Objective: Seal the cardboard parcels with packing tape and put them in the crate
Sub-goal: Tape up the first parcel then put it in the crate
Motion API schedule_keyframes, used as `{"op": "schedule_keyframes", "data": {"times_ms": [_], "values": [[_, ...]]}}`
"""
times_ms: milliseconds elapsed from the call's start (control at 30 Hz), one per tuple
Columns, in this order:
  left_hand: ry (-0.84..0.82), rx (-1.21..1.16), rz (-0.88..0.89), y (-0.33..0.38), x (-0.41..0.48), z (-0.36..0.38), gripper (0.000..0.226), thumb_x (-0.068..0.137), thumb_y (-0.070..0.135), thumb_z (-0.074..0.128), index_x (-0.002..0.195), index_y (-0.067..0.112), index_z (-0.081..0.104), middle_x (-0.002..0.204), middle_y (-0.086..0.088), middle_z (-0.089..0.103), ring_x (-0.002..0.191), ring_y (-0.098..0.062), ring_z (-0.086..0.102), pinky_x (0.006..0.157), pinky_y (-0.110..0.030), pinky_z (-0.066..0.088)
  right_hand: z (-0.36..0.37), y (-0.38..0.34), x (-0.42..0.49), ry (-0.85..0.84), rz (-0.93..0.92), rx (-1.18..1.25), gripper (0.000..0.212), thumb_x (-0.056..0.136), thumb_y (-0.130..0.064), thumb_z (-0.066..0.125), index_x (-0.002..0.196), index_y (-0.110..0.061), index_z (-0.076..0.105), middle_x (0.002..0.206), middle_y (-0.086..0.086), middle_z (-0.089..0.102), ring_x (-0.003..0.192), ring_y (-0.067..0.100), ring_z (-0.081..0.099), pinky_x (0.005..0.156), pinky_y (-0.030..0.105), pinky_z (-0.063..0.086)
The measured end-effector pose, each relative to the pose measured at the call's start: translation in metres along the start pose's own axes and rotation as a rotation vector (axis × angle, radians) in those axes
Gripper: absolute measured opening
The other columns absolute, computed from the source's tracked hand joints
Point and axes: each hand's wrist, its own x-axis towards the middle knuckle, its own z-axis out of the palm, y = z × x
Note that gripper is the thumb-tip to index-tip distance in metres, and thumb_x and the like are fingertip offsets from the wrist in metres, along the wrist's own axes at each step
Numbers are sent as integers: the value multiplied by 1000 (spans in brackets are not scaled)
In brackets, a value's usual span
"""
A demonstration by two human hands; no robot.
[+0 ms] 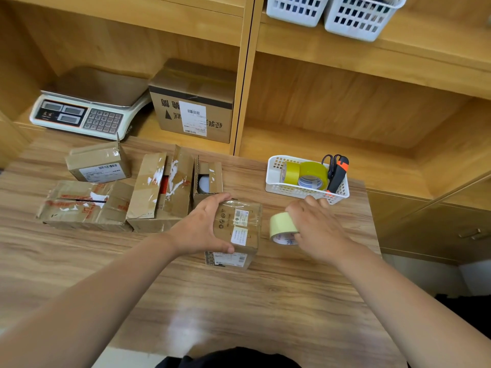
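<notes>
1. Currently the left hand [203, 228] grips the small parcel [240, 227] at the centre of the frame. Its fingers curl over the parcel's far top edge and its thumb presses the near edge, pinning the box to the table [239, 301].
2. The right hand [316, 229] lies over the tape roll [281, 224] with its fingers curled round the roll's right side. Whether a loose tape end is already pinched cannot be told.
3. The roll sits just to the right of the parcel, close to its right edge but not touching it. Its open core faces the lower edge of the frame.
4. The parcel's longer side appears to run from the bottom of the frame towards the top. A strip along that line would likely need the roll carried left and over the top face.
5. The right hand is plainly the nearer one to the roll, and the left is placed to steady the box.
6. Further parcels, among them an open parcel [159, 189] with raised flaps, stand at centre left and look unsealed.
7. A white basket [273, 166] with spare rolls stands at upper right of the table. No crate can be picked out with certainty.
</notes>
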Motion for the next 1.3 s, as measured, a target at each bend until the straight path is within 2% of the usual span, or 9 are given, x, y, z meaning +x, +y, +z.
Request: {"op": "schedule_keyframes", "data": {"times_ms": [467,633,733,767,833,900,1100,1200,1300], "values": [[7,5,7,0,0,2,120,55,39,89,148,30,13,149,11,22,133,-1,23,113,-25,24,18,-2,2,-67,-7,36,29,88,-34,57,109,-18,44,112,0,53,104,20,38,83,30,23],[15,2,13,0,-1,2,120,55,38,89,148,30,13,149,11,23,132,0,23,112,-24,24,23,-5,1,-30,-18,3,43,86,-55,55,102,-17,46,103,-1,51,100,23,42,74,30,16],[10,2,16,0,-2,2,120,56,38,89,148,30,12,150,11,21,131,2,21,111,-22,23,24,-7,-1,-22,-6,-31,39,67,-30,80,89,-17,51,90,0,58,85,23,48,66,30,9],[9,9,22,0,-2,1,120,57,38,89,148,30,12,151,11,21,131,2,21,111,-21,22,24,-7,-2,-20,12,-30,38,64,-20,80,89,-17,51,90,0,59,84,23,49,65,30,7],[-3,38,33,2,-2,-1,119,57,38,88,148,30,12,151,11,21,131,2,21,111,-21,22,24,-9,-5,3,24,6,32,72,-9,66,98,-17,49,102,1,57,96,24,45,68,30,9],[-31,77,39,4,0,-5,118,58,39,88,148,30,13,151,11,22,133,-2,24,112,-23,24,22,-9,-8,1,50,42,28,78,-14,59,103,-18,47,109,-1,54,105,23,41,71,30,11],[-161,163,40,12,13,-19,119,56,38,89,148,34,13,151,10,31,135,-8,32,110,-25,30,18,-8,-19,-39,207,254,28,82,-29,63,100,-23,43,100,-3,53,116,22,38,93,33,20],[-216,220,56,19,20,-23,119,58,36,89,148,34,12,151,10,30,135,-9,32,106,-21,29,7,-13,-21,-3,206,341,34,78,-41,68,91,-25,41,77,-15,36,100,17,39,79,29,21],[-253,257,58,25,24,-23,118,59,34,88,148,34,12,149,9,32,132,-10,35,106,-24,33,-8,-14,-19,13,296,520,34,63,-39,61,87,-18,48,80,-7,46,93,22,46,73,33,29]]}}
